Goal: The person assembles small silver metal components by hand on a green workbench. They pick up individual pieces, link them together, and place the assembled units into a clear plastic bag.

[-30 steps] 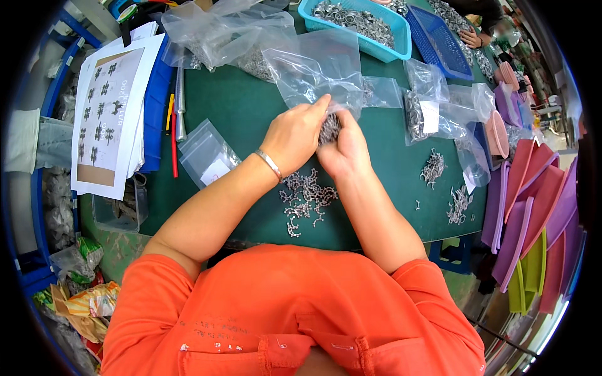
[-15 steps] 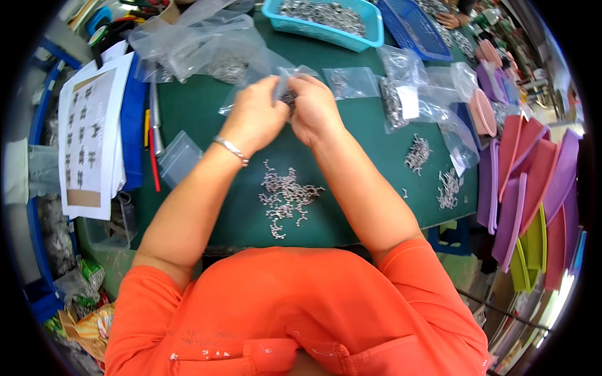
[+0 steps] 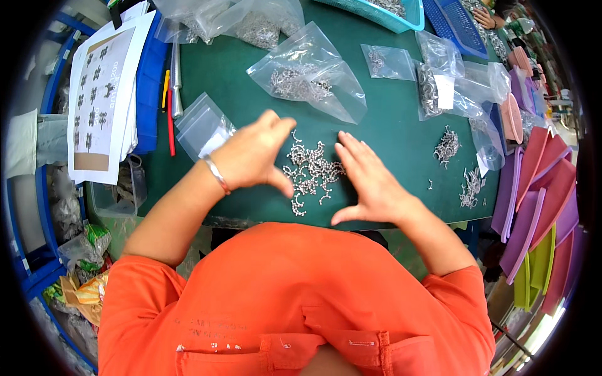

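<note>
Left hand (image 3: 248, 153) and right hand (image 3: 373, 182) spread open around metal parts (image 3: 307, 166)
A clear bag (image 3: 342, 94) beyond holds more; bare counter (image 3: 401, 138) lies rightward, front edge near.

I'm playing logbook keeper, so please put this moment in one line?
left grip: open, left of metal-piece pile | right grip: open, right of pile | clear plastic bag: beyond pile, metal pieces inside

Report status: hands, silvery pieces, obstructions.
Left hand and right hand open, flanking silvery pieces. Pieces spread loose on green table. Clear bag just beyond, not between hands.
</note>
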`<act>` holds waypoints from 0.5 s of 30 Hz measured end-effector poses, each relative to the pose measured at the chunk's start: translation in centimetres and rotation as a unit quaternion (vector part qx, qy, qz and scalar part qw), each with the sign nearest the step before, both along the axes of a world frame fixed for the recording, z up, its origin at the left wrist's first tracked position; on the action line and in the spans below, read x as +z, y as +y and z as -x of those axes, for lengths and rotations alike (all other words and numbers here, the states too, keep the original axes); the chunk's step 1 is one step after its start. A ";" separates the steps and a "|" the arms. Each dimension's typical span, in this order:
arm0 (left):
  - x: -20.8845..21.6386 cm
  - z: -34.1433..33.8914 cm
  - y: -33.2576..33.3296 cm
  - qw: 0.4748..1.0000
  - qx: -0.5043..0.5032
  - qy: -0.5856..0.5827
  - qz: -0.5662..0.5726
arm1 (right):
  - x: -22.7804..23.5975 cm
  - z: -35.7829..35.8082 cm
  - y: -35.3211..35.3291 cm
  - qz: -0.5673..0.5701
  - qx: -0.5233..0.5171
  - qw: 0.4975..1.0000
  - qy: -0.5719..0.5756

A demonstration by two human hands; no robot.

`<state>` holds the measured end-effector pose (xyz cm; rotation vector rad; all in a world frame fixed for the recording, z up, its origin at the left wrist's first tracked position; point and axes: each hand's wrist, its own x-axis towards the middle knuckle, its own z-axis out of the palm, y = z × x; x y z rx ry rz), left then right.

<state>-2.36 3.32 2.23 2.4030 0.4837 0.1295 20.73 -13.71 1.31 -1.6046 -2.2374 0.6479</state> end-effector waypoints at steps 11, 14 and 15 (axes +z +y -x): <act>-3.3 -0.3 -5.7 0.922 0.252 -0.114 0.271 | -4.3 6.9 4.2 -0.203 -0.061 0.977 0.015; -3.3 0.4 -5.6 0.849 0.300 -0.180 0.396 | -3.9 6.8 4.6 -0.260 -0.073 0.962 0.030; -3.1 0.4 -5.4 0.850 0.313 -0.189 0.378 | -4.0 6.5 4.6 -0.260 -0.063 0.963 0.021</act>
